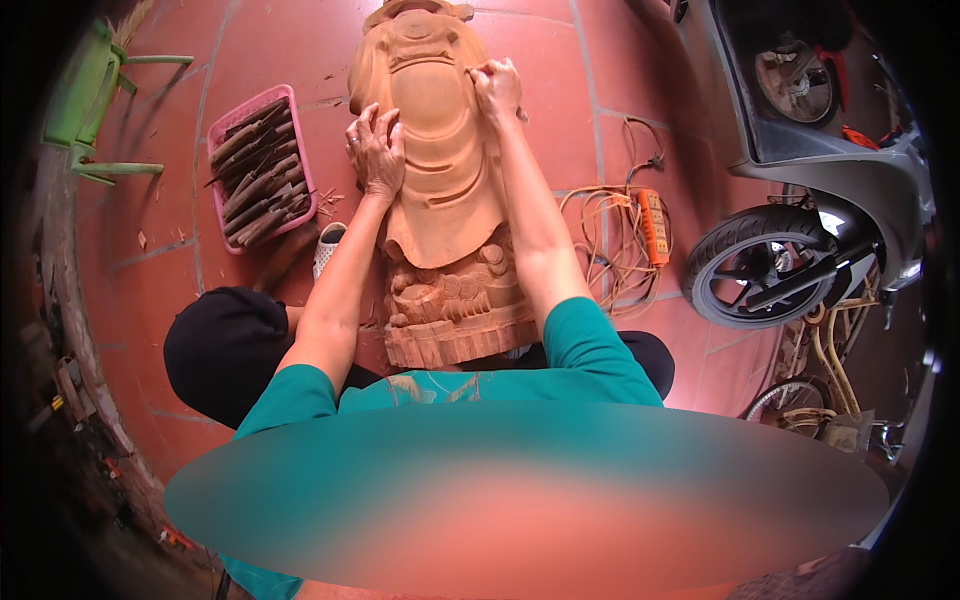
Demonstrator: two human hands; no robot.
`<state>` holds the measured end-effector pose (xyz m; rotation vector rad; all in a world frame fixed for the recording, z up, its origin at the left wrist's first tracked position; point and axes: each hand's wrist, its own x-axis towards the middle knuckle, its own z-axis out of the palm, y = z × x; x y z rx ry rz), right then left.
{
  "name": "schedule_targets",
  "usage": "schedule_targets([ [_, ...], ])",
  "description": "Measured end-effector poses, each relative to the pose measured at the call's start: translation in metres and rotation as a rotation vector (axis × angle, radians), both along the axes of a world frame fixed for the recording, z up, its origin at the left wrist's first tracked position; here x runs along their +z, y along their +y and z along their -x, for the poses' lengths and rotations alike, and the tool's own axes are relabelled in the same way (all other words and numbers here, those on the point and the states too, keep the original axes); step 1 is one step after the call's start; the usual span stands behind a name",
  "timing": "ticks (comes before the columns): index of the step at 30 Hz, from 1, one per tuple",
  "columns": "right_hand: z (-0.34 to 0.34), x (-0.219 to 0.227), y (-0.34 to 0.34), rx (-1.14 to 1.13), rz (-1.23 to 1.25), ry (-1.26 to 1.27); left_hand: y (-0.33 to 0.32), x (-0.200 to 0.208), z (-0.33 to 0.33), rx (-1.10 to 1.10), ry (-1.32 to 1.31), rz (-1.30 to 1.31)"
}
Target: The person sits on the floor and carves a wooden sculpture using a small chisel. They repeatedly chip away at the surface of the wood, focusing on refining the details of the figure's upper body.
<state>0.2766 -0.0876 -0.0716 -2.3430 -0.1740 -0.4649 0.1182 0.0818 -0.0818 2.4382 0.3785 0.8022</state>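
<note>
Centrally, a carved wooden figure (440,190) lies lengthwise on the red tiled floor (260,60), head end far, rough-cut base (460,340) near, close to the seated person's dark-trousered legs. Left hand (376,150): on the figure's left side, fingers spread, open and resting against the wood; ring on one finger. Right hand (498,92): at the far right edge of the figure's belly, fingers curled closed around a slim tool (470,73), mostly hidden in the fist; its shape cannot be told. Rounded folds run across the figure's middle; denser relief on the base.

Left of figure: pink basket (213,190) heaped with dark-handled tools (262,170); pale shavings nearby. Green plastic chair (85,100) farther left. Right: orange power strip (653,228) beside tangled cables (605,235); farther right, a grey motor scooter (835,180), front wheel toward the figure.
</note>
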Motion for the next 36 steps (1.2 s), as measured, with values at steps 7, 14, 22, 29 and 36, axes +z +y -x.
schedule_targets([
  [7,0.021,0.002,-0.024,0.010,-0.191,0.180,0.000,-0.002,0.003,0.007,0.000,0.018],
  [14,-0.047,0.006,0.026,-0.006,0.118,0.048,-0.001,0.000,0.000,-0.014,0.008,0.017],
  [22,-0.007,0.009,0.022,0.079,0.018,0.080,0.004,-0.001,-0.001,0.001,0.002,0.022],
  [29,0.028,0.007,-0.004,0.060,-0.176,0.101,0.000,0.001,0.002,-0.017,0.003,0.024],
  [36,-0.043,-0.005,0.034,-0.089,0.145,-0.022,0.001,-0.001,0.001,-0.020,-0.001,0.028],
])
